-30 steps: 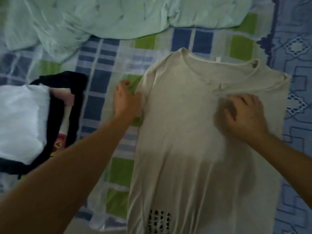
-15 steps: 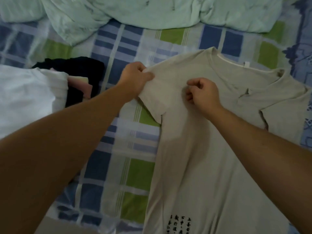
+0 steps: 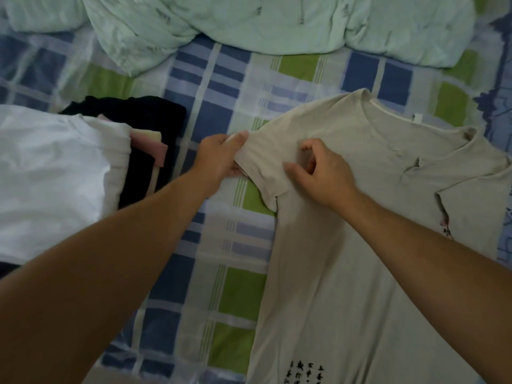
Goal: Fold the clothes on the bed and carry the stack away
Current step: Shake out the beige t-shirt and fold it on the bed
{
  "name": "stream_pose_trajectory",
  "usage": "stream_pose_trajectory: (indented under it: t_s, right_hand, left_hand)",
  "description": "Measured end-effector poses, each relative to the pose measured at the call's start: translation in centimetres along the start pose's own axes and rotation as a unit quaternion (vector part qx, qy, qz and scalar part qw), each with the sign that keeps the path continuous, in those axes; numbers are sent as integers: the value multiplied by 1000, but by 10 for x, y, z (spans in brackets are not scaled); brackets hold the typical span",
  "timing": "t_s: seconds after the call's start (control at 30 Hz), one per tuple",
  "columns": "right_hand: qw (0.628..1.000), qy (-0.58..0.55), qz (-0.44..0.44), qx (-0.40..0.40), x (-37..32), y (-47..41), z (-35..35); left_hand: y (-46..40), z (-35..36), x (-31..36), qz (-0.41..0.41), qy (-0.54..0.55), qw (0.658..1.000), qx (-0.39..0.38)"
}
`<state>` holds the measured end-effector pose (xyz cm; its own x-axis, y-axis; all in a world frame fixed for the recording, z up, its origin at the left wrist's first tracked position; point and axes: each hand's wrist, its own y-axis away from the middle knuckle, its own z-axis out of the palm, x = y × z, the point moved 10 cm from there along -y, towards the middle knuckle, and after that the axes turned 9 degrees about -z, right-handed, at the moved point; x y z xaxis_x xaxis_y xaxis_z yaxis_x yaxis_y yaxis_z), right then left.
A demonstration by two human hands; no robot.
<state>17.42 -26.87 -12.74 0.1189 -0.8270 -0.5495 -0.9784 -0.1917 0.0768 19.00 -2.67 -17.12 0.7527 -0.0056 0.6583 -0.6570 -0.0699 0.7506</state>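
A beige T-shirt [image 3: 360, 245] lies spread on the checked bed sheet [image 3: 216, 112], neck away from me, black print near its hem. My left hand [image 3: 219, 156] grips the edge of its left sleeve. My right hand [image 3: 321, 173] hovers over the same sleeve near the shoulder, fingers curled, thumb and fingers apart, not clearly holding cloth. The right sleeve lies folded in over the chest. At the left sits a pile of folded clothes: a white garment [image 3: 52, 173] on top, pink pieces [image 3: 149, 145] and a black garment [image 3: 144, 117] beneath.
A crumpled pale green blanket [image 3: 249, 20] lies across the far side of the bed. A blue patterned cloth [image 3: 501, 87] shows at the right edge. Bare checked sheet lies between the pile and the T-shirt.
My right hand came off the shirt's chest and moved left to the left sleeve. My left hand took hold of the sleeve edge and lifted it. The view shifted left.
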Motion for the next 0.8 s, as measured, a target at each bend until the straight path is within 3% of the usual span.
stream_pose_trajectory:
  t_s: [0.13,0.27,0.37,0.43,0.53,0.63,0.7,0.8]
  right_hand:
    - [996,32,-83,-15,-16,24,12]
    - [995,20,-98,4,-22,31,9]
    - [997,4,-70,19,-23,31,5]
    - [998,8,-58,-6,-23,32,9]
    - [997,14,-49,-52,-23,32,17]
    - [996,13,-9,-89,-19,31,28]
    - [996,-42,31,-66,-12,28,25]
    - [972,-186,133,45,9,19,3]
  left_hand:
    - [15,27,-29,-45,-105,989,-90]
    - [18,16,2,58,-67,996,-8]
    - [23,11,26,121,-72,989,36]
    - [24,7,22,110,-82,988,70]
    - [20,23,-12,-5,-34,999,-9]
    - [21,26,-17,27,-126,992,0]
    - [25,19,-10,50,-110,992,44]
    - [40,23,3,81,-39,995,42]
